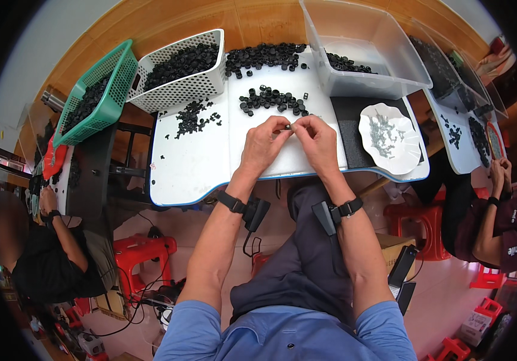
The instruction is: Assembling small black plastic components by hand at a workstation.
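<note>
My left hand (pixel 263 144) and my right hand (pixel 317 141) meet over the near middle of the white table (pixel 198 168). Both are pinched at the fingertips around a small black part (pixel 288 127), whose exact kind is mostly hidden by the fingers. Just beyond them lies a loose group of small round black caps (pixel 273 100). Smaller black pieces (pixel 193 119) are scattered to the left of my left hand. Right of my right hand, a white scalloped dish (pixel 415 157) holds many tiny pale, translucent pieces (pixel 383 133); it rests on a black mat (pixel 350 129).
Along the back stand a green basket (pixel 114 90) and a white basket (pixel 174 93) of black parts, a heap of black caps (pixel 264 55), and a clear plastic bin (pixel 367 84). Co-workers sit at tables left and right. Red stools (pixel 138 256) and cables are on the floor.
</note>
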`<state>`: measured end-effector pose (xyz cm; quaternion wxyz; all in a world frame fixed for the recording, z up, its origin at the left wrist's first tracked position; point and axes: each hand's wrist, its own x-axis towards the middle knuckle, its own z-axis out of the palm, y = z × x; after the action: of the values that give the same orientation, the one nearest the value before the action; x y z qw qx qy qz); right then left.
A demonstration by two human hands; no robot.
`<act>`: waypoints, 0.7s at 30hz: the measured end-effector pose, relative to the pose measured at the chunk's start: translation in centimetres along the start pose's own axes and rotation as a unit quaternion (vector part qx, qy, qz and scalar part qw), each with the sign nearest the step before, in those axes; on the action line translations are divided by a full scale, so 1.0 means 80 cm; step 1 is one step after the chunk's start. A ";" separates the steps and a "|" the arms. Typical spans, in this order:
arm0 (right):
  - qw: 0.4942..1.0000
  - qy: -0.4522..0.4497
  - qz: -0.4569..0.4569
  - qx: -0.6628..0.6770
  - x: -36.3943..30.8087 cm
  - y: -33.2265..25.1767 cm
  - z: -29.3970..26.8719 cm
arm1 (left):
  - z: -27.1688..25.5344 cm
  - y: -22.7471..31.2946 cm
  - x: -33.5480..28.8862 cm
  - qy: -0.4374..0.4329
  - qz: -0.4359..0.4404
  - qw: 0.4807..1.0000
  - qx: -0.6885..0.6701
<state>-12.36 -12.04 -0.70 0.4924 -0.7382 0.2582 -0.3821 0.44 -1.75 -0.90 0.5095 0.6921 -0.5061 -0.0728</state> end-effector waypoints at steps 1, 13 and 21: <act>0.999 0.009 0.021 0.031 0.000 -0.001 -0.001 | 0.000 0.000 0.000 0.012 -0.005 1.000 -0.023; 0.962 -0.111 0.061 0.243 0.012 0.007 -0.015 | -0.012 0.009 0.006 -0.007 -0.001 0.997 -0.070; 0.977 -0.005 0.053 0.206 0.009 0.008 -0.011 | -0.002 -0.007 0.019 0.087 -0.067 0.994 0.004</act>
<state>-12.64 -13.28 -0.88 0.6543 -0.6086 0.2100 -0.3967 1.58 -2.86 -0.63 0.5426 0.7305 -0.4123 -0.0440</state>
